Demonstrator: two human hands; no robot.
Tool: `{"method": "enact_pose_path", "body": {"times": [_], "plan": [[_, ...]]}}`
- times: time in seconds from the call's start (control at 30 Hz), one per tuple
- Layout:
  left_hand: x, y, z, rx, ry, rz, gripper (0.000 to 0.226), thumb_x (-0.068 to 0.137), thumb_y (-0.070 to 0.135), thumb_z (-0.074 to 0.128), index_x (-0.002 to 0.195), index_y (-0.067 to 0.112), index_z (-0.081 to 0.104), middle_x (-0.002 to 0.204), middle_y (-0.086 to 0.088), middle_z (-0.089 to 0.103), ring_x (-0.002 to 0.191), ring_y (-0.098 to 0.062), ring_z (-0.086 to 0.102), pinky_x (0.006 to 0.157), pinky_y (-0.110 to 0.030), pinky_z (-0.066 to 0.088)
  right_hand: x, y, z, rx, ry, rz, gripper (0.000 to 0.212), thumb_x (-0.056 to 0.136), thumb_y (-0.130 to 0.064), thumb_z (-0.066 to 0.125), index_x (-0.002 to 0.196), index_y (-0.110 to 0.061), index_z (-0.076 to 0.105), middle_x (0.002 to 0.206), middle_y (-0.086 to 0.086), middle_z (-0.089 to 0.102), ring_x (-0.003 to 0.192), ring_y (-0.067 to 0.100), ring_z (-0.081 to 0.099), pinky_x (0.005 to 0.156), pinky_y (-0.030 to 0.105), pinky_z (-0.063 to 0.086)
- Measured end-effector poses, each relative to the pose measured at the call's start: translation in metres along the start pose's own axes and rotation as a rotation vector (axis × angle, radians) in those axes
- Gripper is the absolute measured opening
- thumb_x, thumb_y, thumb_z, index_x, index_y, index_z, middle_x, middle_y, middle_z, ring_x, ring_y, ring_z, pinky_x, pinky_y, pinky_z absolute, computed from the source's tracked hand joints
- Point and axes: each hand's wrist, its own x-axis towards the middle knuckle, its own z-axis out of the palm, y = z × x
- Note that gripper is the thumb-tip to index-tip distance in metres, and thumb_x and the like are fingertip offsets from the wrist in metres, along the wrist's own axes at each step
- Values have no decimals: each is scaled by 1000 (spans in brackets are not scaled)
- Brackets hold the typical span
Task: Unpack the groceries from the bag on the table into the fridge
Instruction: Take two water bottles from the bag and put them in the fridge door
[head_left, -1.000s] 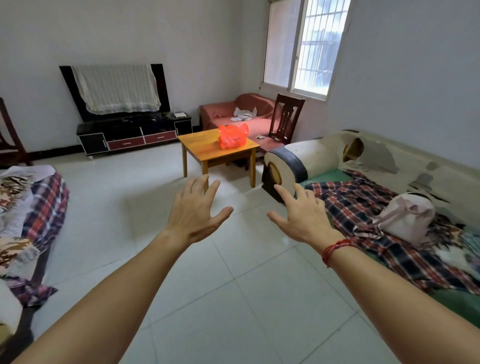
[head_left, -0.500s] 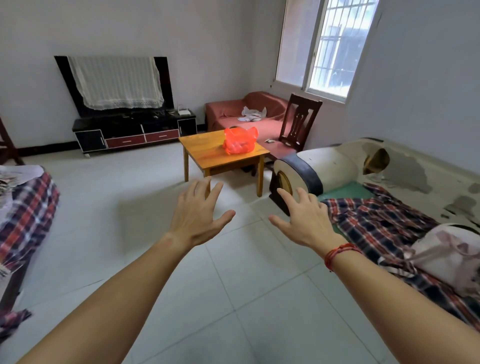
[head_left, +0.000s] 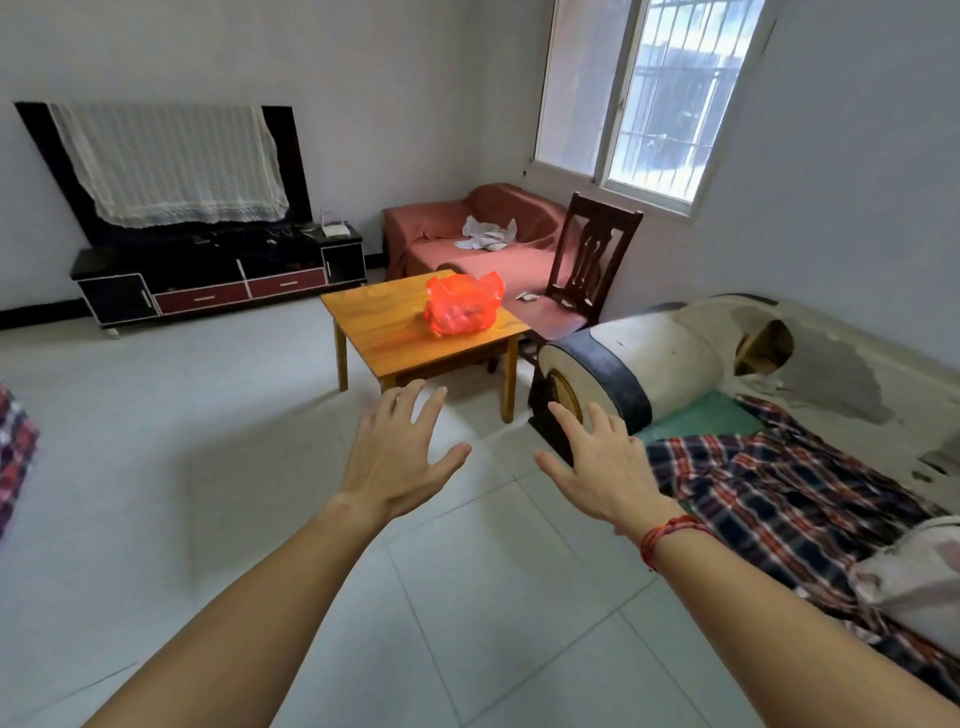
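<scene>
Across the tiled floor (head_left: 260, 467), the red bag (head_left: 460, 306) sits on the wooden bench (head_left: 395, 338), well apart from the left hand (head_left: 397, 457) and right hand (head_left: 602, 467), each grip spread and empty, likely readied to take it.

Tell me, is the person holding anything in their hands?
No, nothing. The left hand and the right hand are both open and empty, and the red bag sits untouched on the table.
</scene>
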Motion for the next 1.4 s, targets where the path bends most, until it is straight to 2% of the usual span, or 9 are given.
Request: {"method": "enact_pose_path", "body": {"times": [0.17,0.37,0.6,0.8,1.13,1.4], "plan": [[62,-16,31,22,-31,-20,79,87,71,30,150,22,35,155,-7,33,142,-26,29,107,-46,35,76,15,10,-1,1,-1,70,95,-67,39,156,-37,19,159,10,25,142,33,30,109,52,35],[158,-33,71,24,-18,-34,77,86,69,35,145,20,43,149,-9,41,136,-28,36,100,-47,42,179,42,21,25,9,-25,69,95,-65,42,155,-37,22,160,9,25,144,34,27,111,55,32],[285,-41,119,37,-63,-91,77,85,69,33,144,22,43,151,-8,39,138,-29,34,100,-49,42,312,90,28,27,-42,-47,67,95,-64,42,154,-37,23,159,8,28,142,34,30,109,55,34],[365,-53,148,57,-82,-123,83,82,74,24,147,25,37,154,-6,34,142,-27,29,107,-50,37,403,111,39,30,-86,-72,70,95,-63,43,156,-38,20,159,7,25,141,34,30,108,54,33],[473,-93,216,60,-117,-138,84,82,73,23,148,22,38,154,-6,36,141,-28,31,110,-48,33,535,122,81,14,-130,-113,71,94,-63,42,156,-38,19,157,7,28,138,32,35,106,52,35],[588,-152,281,53,-125,-127,79,83,70,35,142,19,46,148,-13,44,134,-33,41,101,-49,41,670,118,114,-48,-145,-116,67,94,-65,43,153,-39,23,153,8,34,132,33,41,104,50,39]]}}
